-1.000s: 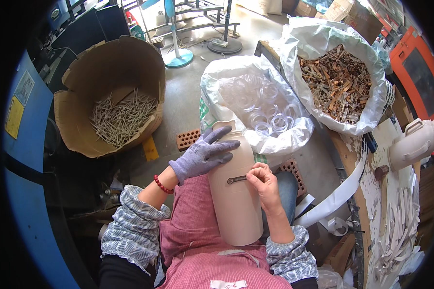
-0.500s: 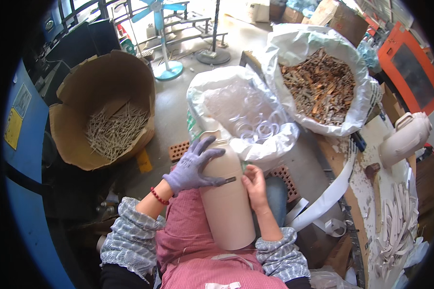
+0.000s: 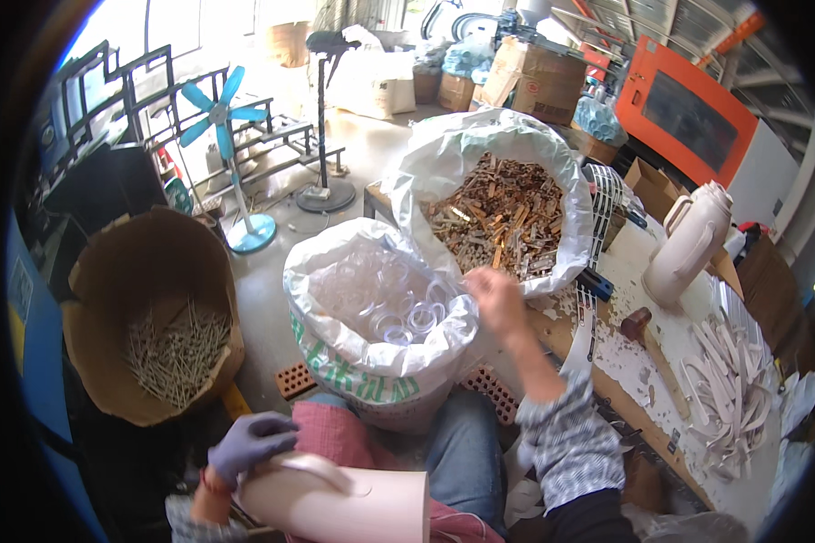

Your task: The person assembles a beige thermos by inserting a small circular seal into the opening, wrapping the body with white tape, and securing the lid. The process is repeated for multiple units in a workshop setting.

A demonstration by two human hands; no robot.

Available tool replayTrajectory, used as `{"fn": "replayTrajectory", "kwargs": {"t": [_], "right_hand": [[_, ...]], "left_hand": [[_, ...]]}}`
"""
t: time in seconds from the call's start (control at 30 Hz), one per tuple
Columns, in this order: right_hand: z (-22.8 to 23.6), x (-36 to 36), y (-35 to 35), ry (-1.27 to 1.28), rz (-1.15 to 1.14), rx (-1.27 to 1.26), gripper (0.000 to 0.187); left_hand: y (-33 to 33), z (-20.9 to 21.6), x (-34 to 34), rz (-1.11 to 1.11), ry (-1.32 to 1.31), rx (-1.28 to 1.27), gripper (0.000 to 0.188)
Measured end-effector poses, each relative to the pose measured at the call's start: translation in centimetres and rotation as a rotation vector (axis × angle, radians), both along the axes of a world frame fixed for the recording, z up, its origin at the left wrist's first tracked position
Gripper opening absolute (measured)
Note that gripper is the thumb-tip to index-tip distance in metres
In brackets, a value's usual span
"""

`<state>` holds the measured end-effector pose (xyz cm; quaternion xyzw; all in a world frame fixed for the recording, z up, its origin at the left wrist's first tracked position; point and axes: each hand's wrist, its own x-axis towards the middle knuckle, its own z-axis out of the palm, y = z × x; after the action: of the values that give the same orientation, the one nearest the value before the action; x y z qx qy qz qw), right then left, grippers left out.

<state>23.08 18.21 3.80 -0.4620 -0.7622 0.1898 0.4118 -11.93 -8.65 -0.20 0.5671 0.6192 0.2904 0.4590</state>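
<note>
A pale pink plastic jug shell point(image 3: 371, 503), like a thermos body with a handle, lies sideways across my lap. My left hand point(image 3: 252, 443), in a grey-purple glove, is closed around its left end. The shell's wide end points right, and its lower side is cut off by the picture's edge. My bare right hand point(image 3: 498, 303) is raised away from the shell, between a white sack point(image 3: 380, 357) of clear plastic rings and a larger white sack point(image 3: 572, 213) of brown scraps. Its fingers are pinched together; anything between them is too small to make out.
A cardboard drum point(image 3: 81, 335) of thin pale sticks stands at left. On the bench point(image 3: 607, 398) at right are a finished-looking jug point(image 3: 690, 242), a hammer point(image 3: 638, 326) and pale plastic strips point(image 3: 724, 389). Perforated bricks point(image 3: 489, 391) lie by the ring sack; a blue fan point(image 3: 252, 233) stands behind.
The jug shell has turned from lengthwise to sideways on my lap, its handle now showing. My right hand has left it and moved out toward the sacks. The view has tilted up and right.
</note>
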Motion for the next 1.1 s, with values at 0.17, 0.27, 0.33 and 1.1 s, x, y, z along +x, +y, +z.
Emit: {"fn": "replayTrajectory", "kwargs": {"t": [0.17, 0.27, 0.33, 1.1], "right_hand": [[-3.4, 3.6, 11.3, -0.544, -0.560, 0.153, 0.029], [-3.8, 3.1, 13.3, -0.232, -0.402, 0.017, 0.021], [-4.1, 2.9, 13.0, -0.278, -0.363, 0.076, 0.021], [-3.2, -1.4, -5.0, 0.581, 0.281, -0.256, 0.007]], "left_hand": [[-9.0, 0.2, -0.4, 0.288, -0.578, 0.105, 0.026], [-9.6, 2.2, 1.3, 0.237, -0.431, 0.007, 0.058], [-9.5, 2.0, 1.5, 0.139, -0.098, 0.128, 0.046], [4.1, -2.0, 11.7, -0.090, 0.105, 0.346, 0.059]]}}
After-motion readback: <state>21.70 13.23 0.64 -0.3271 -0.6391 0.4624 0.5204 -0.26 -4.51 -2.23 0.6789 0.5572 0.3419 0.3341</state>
